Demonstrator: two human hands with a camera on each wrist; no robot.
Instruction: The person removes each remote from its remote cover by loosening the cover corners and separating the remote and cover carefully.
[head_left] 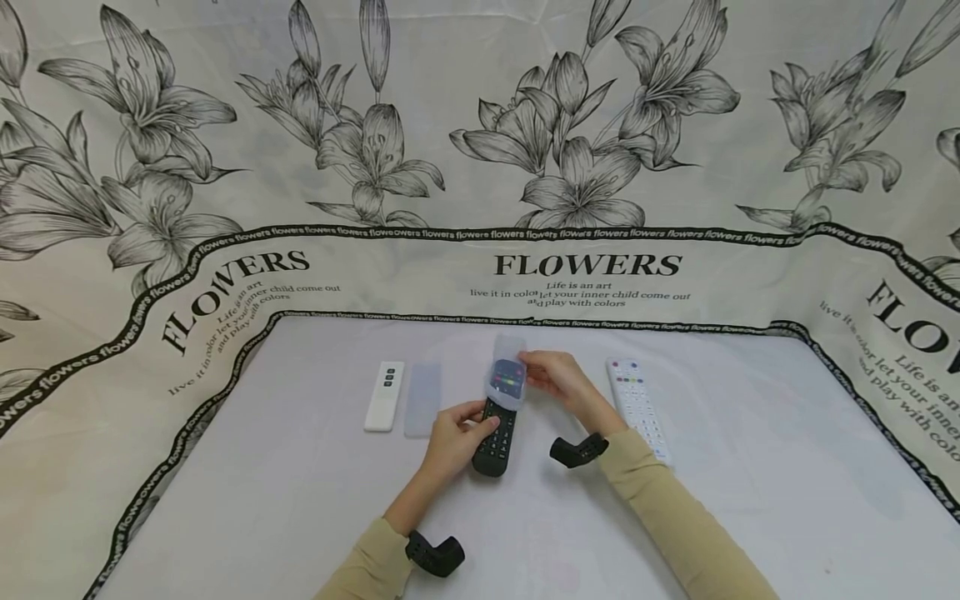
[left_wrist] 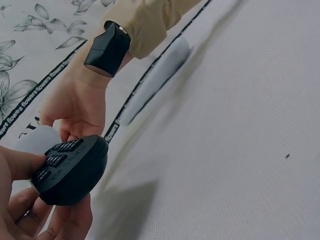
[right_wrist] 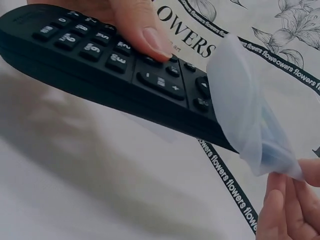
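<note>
A black remote control (head_left: 492,446) is held above the table, its far end inside a translucent sleeve (head_left: 507,379). My left hand (head_left: 453,437) grips the remote's body, thumb on the buttons; the left wrist view shows the fingers under the remote (left_wrist: 75,170). With thumb and fingers, my right hand (head_left: 558,379) pinches the edge of the sleeve. In the right wrist view, the sleeve (right_wrist: 240,110) is bunched with its mouth around the remote, and bare number buttons show on the near part (right_wrist: 100,50).
Left of the hands lie a small white remote (head_left: 385,397) and a flat translucent sleeve (head_left: 423,400). A longer white remote (head_left: 637,404) lies on the right, partly behind the right forearm. A flower-printed cloth (head_left: 585,275) rises behind the white table (head_left: 247,483).
</note>
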